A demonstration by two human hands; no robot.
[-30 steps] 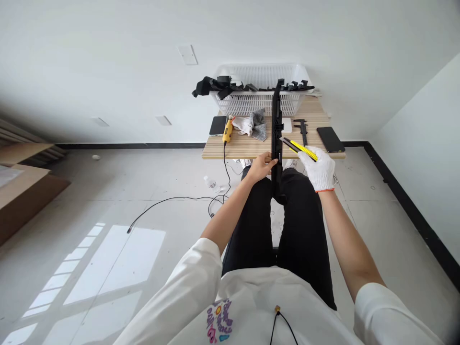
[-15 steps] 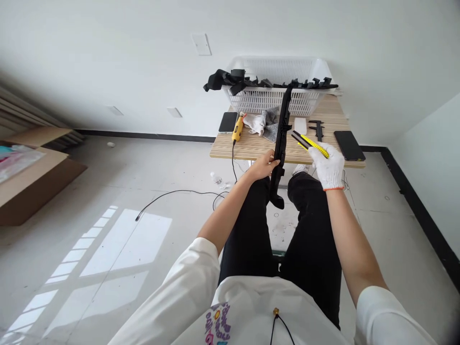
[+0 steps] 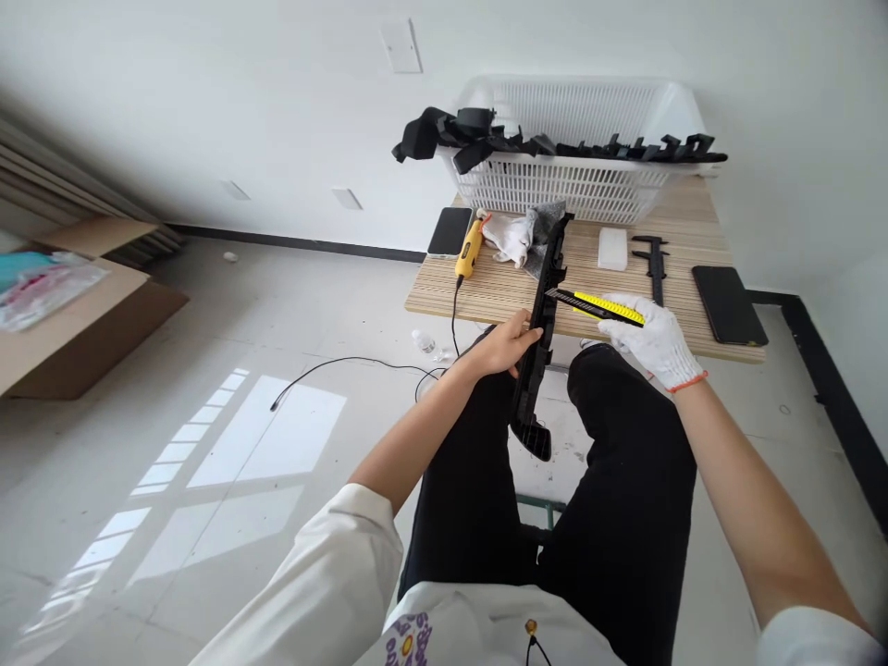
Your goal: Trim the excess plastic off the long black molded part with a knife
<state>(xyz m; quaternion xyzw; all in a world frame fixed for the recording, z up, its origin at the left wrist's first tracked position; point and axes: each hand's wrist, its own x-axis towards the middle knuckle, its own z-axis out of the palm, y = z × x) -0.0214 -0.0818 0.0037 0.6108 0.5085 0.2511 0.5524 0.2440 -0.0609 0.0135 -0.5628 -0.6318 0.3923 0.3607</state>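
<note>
My bare left hand is closed round a long black plastic trim piece, which slants from above the table down between my knees. In a white knitted glove, my right hand grips a yellow and black utility knife. Its blade points left, and the tip is at the edge of the trim piece, just above my left hand. Whether the blade touches the plastic I cannot tell. Behind the trim piece's upper end lie a grey cloth and a white glove.
On the wooden table are a yellow corded rotary tool, two phones, a white block and black calipers. Black plastic parts lie across the white basket. A cable runs over the floor; a cardboard box stands left.
The utility knife has come left against the trim piece's edge, its blade now pointing at it. The trim piece's upper end has dropped from the basket's rim to below it. The view has shifted.
</note>
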